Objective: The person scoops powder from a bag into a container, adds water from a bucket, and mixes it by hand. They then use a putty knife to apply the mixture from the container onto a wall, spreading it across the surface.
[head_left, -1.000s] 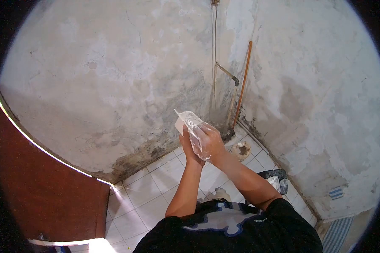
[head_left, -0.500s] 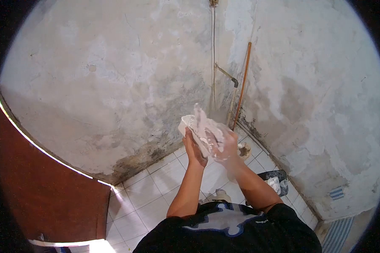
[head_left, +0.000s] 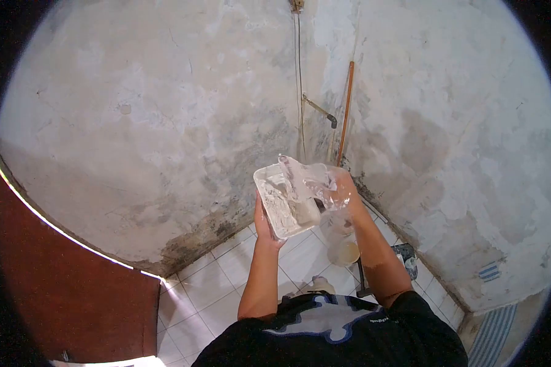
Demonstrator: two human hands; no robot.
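Note:
My left hand (head_left: pixel 264 221) holds a white rectangular tray (head_left: pixel 275 205) from below; the tray is smeared with pale paste and tilted toward me. My right hand (head_left: pixel 341 187) is wrapped in a clear plastic bag (head_left: pixel 315 180) and reaches over the tray's right side, gripping a flat tool (head_left: pixel 297 199) that lies in the paste. Part of the plastic hangs down below the right wrist. The fingers of the right hand are blurred by the plastic.
Rough patched plaster walls meet in a corner ahead, with a pipe spout (head_left: pixel 319 111) and an orange pole (head_left: pixel 345 113) leaning there. White floor tiles (head_left: pixel 220 275) lie below, a dark container (head_left: pixel 405 254) by the right wall, a red-brown door (head_left: pixel 61 281) at left.
The tray has tipped from edge-on to face me, showing its paste. My right hand moved right and up over it, and the view shifted downward slightly.

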